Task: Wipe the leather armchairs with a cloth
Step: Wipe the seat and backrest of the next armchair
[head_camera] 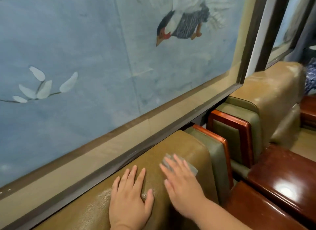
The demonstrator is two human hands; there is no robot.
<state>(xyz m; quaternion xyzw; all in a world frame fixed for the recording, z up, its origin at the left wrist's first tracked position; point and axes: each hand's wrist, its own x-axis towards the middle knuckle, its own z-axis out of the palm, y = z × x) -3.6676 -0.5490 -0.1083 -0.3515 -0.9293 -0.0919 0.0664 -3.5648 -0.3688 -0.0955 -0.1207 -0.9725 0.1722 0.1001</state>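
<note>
The right hand (183,183) lies flat, fingers straight and spread, pressing a small grey cloth (191,167) onto the top of the near armchair's backrest (179,144). It isn't really a grip at all: nothing curls round the cloth, which is only pinned under the fingers, one corner poking out past the fingertips and another edge showing on the thumb-away side. Just beside it, toward the person's left, the left hand (130,197) also rests open-palmed on the leather, bracing and holding nothing.

That flat pinning is where I'd expect trouble. The cloth sits close to the backrest's outer corner, and just beyond that the leather drops away into the narrow gap between this chair's wood-trimmed side (220,151) and the neighbouring armchair (266,99). A firm sweep that way could slide the cloth out from under the fingers and down the gap, awkward to fish out. On smooth leather it may also bunch or skate, so the hand ends up rubbing bare skin on the surface.

On the far side of both hands the dark frame (153,137) of the big bird painting (102,50) sits right against the backrest. A forward stroke could bump knuckles on it or smear damp onto the frame. The glossy wooden armrest (280,183) lies further out to the right, well apart from the cloth.
</note>
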